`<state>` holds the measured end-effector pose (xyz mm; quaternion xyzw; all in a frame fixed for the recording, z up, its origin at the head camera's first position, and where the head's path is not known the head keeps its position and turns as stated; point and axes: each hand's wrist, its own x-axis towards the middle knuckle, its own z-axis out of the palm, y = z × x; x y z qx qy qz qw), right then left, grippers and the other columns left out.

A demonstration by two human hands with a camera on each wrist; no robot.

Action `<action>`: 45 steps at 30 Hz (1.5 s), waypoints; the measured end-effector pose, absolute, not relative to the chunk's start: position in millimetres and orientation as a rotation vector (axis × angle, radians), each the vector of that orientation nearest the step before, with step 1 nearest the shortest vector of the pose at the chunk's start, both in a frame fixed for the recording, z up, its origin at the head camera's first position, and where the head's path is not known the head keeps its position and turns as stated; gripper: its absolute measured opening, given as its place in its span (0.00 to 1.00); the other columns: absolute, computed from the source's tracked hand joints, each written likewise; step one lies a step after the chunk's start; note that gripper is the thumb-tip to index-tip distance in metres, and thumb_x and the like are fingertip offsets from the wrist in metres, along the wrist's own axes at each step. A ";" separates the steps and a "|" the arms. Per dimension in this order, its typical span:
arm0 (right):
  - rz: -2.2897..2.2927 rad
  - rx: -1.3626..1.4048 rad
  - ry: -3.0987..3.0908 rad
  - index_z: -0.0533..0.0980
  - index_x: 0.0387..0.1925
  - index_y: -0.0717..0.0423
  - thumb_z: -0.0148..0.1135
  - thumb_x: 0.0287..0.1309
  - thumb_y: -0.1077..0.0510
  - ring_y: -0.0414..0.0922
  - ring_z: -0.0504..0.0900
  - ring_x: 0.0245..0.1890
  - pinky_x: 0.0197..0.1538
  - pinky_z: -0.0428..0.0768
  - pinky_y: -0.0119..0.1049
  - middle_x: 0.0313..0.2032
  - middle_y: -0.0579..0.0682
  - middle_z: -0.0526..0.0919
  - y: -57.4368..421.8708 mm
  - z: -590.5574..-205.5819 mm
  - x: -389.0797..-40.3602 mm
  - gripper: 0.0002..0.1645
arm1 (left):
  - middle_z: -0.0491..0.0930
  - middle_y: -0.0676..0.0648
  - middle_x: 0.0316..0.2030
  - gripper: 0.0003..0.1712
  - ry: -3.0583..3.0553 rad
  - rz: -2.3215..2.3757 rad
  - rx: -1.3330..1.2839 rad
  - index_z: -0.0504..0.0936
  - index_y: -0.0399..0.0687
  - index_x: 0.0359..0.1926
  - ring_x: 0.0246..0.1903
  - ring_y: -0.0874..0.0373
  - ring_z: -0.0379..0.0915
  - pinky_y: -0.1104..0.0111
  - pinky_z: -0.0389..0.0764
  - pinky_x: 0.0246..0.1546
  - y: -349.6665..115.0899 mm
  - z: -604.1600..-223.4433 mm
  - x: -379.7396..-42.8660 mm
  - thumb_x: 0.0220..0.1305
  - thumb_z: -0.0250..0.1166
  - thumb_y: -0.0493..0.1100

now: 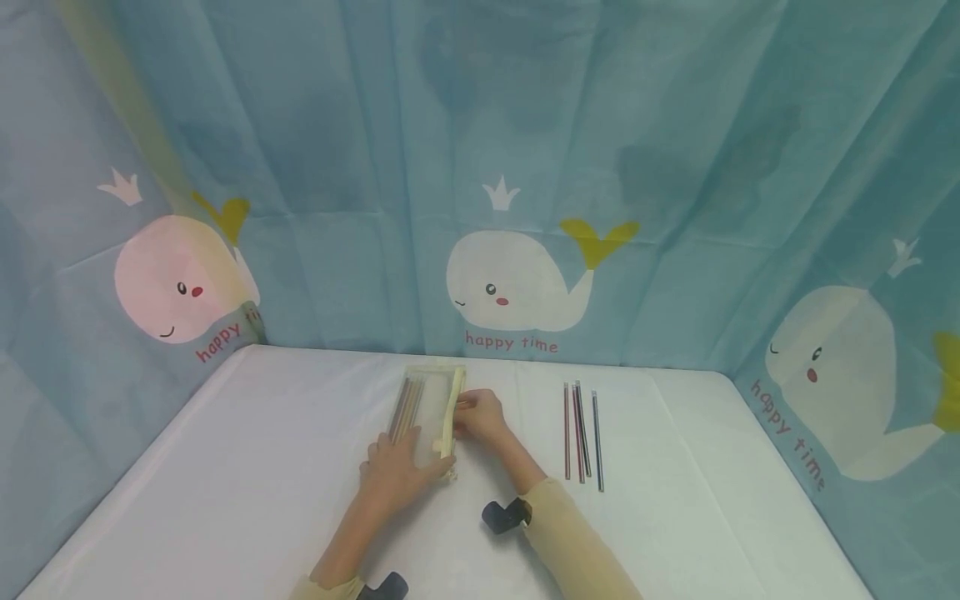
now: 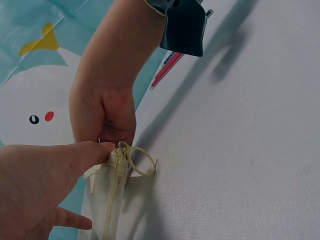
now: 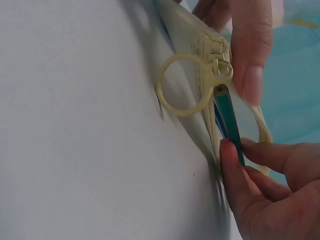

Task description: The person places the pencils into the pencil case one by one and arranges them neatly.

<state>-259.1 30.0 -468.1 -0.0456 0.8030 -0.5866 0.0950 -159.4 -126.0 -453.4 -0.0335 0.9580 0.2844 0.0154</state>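
A pale yellow see-through zip pencil pouch [image 1: 435,404] lies on the table with several pencils [image 1: 407,408] inside. My left hand [image 1: 393,473] lies across its near end and holds it, thumb at the zip edge. My right hand [image 1: 483,418] is at the pouch's right side. In the right wrist view its fingertips pinch a teal pencil [image 3: 228,117], whose end sits at the parted zip opening. A round ring pull [image 3: 160,94] hangs from the zip beside that end. The left thumb [image 3: 252,82] touches the pouch just above the opening.
Several dark and red pencils [image 1: 566,433] lie roughly parallel on the white tablecloth [image 1: 697,492], right of my right hand. A blue whale-print curtain [image 1: 337,283] stands behind the table and along both sides. Each wrist wears a black camera mount [image 1: 504,517].
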 end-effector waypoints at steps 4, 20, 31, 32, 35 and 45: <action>-1.722 -0.140 2.420 0.80 0.54 0.76 0.71 0.60 0.69 0.55 0.92 0.39 0.41 0.88 0.38 0.44 0.67 0.89 26.7 -469.3 -258.6 0.21 | 0.71 0.23 0.57 0.53 2.991 0.882 -0.096 0.71 0.34 0.73 0.54 0.30 0.68 0.35 0.71 0.52 -126.1 -454.0 -159.5 0.63 0.70 0.70; -1.686 -0.171 2.485 0.81 0.52 0.77 0.67 0.57 0.73 0.56 0.91 0.38 0.40 0.88 0.39 0.41 0.67 0.90 16.2 -464.7 -254.8 0.20 | 0.71 0.23 0.59 0.55 2.974 0.899 -0.099 0.71 0.34 0.73 0.56 0.29 0.68 0.32 0.69 0.54 -126.2 -455.4 -159.4 0.62 0.69 0.71; -1.656 -0.219 2.481 0.83 0.54 0.71 0.71 0.61 0.62 0.53 0.91 0.40 0.45 0.88 0.39 0.45 0.63 0.90 28.9 -472.3 -254.8 0.21 | 0.71 0.24 0.58 0.53 2.983 0.896 -0.097 0.71 0.35 0.73 0.55 0.31 0.68 0.34 0.70 0.53 -125.8 -454.9 -158.5 0.63 0.69 0.70; -1.686 -0.214 2.450 0.82 0.54 0.71 0.71 0.62 0.62 0.53 0.91 0.40 0.45 0.88 0.39 0.46 0.64 0.90 31.2 -473.0 -254.0 0.22 | 0.71 0.24 0.59 0.53 2.982 0.891 -0.099 0.71 0.35 0.73 0.55 0.31 0.68 0.34 0.70 0.53 -125.8 -455.5 -158.8 0.62 0.69 0.70; -1.770 -0.188 2.363 0.80 0.57 0.73 0.70 0.64 0.64 0.53 0.92 0.39 0.43 0.88 0.38 0.45 0.66 0.90 39.0 -474.5 -251.8 0.23 | 0.71 0.24 0.58 0.53 2.982 0.884 -0.094 0.71 0.35 0.73 0.55 0.31 0.68 0.34 0.70 0.53 -125.9 -456.4 -159.5 0.62 0.69 0.70; -1.829 -0.272 2.347 0.78 0.59 0.75 0.64 0.67 0.69 0.55 0.92 0.37 0.41 0.89 0.41 0.44 0.67 0.89 70.1 -471.1 -241.9 0.21 | 0.70 0.22 0.58 0.54 2.981 0.876 -0.084 0.71 0.32 0.73 0.56 0.28 0.68 0.32 0.69 0.54 -125.8 -453.2 -159.4 0.62 0.69 0.70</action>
